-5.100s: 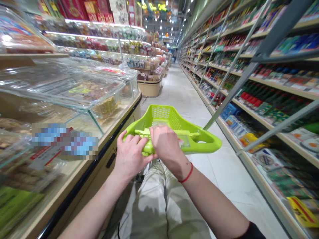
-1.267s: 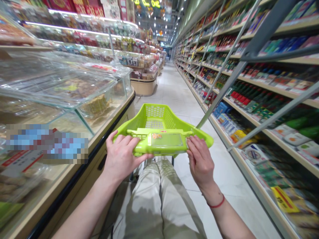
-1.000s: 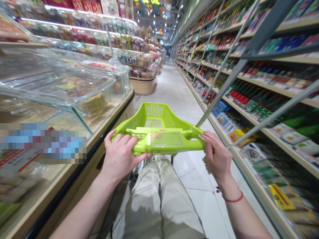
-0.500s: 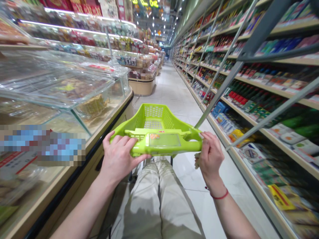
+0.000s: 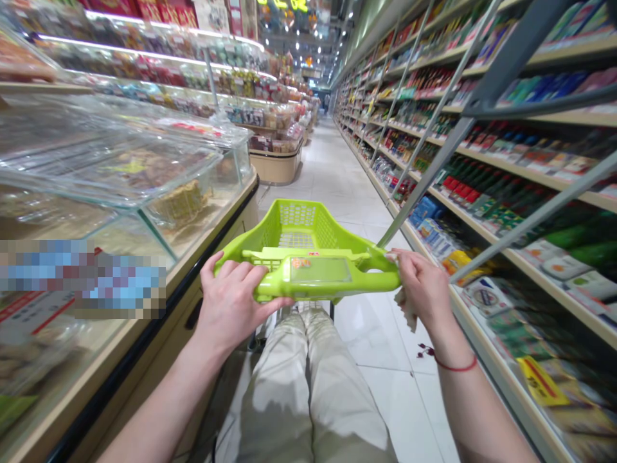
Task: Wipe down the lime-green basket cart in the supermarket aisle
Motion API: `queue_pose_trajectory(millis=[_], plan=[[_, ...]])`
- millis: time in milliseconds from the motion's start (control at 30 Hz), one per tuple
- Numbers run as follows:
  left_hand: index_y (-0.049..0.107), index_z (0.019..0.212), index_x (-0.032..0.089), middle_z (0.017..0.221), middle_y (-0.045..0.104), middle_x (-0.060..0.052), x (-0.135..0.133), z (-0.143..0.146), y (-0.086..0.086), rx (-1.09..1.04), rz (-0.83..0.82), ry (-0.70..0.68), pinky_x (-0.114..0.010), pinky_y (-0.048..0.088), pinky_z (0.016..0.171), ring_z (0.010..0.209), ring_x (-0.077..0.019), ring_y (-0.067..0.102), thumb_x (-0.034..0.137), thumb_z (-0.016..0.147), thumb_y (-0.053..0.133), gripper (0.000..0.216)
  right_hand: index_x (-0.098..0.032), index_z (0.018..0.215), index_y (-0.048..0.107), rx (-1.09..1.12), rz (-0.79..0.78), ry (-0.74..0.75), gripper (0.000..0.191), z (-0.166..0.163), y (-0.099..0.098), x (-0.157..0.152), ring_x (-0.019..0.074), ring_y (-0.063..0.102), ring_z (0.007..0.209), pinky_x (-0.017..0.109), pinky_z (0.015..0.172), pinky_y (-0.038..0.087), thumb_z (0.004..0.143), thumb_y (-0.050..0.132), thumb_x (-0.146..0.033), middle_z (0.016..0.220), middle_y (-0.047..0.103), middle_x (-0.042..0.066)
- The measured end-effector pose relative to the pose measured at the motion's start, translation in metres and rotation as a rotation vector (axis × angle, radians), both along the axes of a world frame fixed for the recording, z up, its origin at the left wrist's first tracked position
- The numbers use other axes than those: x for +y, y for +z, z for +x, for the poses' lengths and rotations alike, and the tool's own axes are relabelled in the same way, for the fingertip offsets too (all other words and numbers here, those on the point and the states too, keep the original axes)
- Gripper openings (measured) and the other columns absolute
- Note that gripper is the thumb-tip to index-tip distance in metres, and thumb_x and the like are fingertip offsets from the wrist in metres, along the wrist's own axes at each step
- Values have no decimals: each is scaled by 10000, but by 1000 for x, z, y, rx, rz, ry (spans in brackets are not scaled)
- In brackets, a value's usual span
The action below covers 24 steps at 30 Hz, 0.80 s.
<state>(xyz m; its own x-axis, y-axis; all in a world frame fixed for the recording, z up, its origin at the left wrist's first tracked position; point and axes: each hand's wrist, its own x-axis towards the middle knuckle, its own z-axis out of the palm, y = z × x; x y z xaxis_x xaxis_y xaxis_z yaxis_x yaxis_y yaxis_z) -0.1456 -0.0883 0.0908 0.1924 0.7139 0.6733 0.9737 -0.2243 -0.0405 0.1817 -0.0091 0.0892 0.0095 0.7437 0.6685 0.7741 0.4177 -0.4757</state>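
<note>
A bright green shopping cart (image 5: 369, 283) stands before me, its perforated basket pointing down the aisle. My left hand (image 5: 231, 299) is closed around the left part of the cart's handle, thumb underneath. At the handle's right end is my right hand (image 5: 424, 283), fingers curled, with a crumpled whitish tissue (image 5: 407, 312) hanging below them. Whether those fingers still touch the handle, I cannot tell. A red string bracelet (image 5: 457, 368) with dark beads circles the right wrist. Little of the basket's floor shows; the handle covers its near part.
Along the left runs a counter (image 5: 212, 247) with clear food bins (image 5: 144, 167). Long shelves (image 5: 511, 257) of packaged goods line the right, with slanted metal poles (image 5: 424, 186) in front. Ahead, the tiled aisle (image 5: 328, 154) passes a rounded display stand (image 5: 274, 167).
My right hand has shifted outward to the right along the handle's end, taking the tissue with it; more of the handle shows. My left hand and the cart look nearly unchanged.
</note>
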Motion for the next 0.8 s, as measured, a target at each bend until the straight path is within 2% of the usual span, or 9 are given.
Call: queue_pose_trajectory(millis=[100,233,367,533,667,800], plan=[[656,918,214,810,684,-43,0,0,0,-6,-8,1,-534,328,1058,847,-265,593,582,737,716,414,-190,893,745,69,119,1,327,-5,-10,-2,245,699,1001,443,954,540,954,441,-295,1004,750,93],[656,945,203,810,678,-42,-1,0,0,-12,-19,2,-528,313,1075,846,-256,595,628,731,703,478,-170,1152,678,141,345,0,324,-28,-34,-22,271,590,1219,560,1100,401,979,408,-219,1170,679,137],[657,953,189,807,672,-42,-1,1,0,-12,-20,-1,-529,302,1083,838,-249,592,690,738,659,546,-207,1407,496,12,378,16,451,-52,-49,-40,320,426,1380,656,1135,284,970,389,-179,1374,547,155],[660,951,192,805,670,-37,-1,2,0,-18,-15,4,-534,316,1068,851,-252,593,651,734,690,509,-158,1539,270,-181,381,125,655,-79,-55,-51,340,349,1422,645,1135,296,909,443,-137,1461,452,189],[658,945,192,804,671,-34,-1,2,0,-16,-11,2,-547,308,1080,847,-249,594,611,739,705,470,-145,1529,301,-290,404,190,685,-70,-52,-46,329,376,1411,608,1142,321,862,444,-95,1443,476,189],[655,945,197,813,676,-36,-2,1,0,-7,-12,-14,-565,290,1101,849,-247,596,574,756,705,425,-212,1431,476,-214,439,180,605,-37,-45,-34,310,503,1312,624,1117,358,843,429,-79,1343,579,133]])
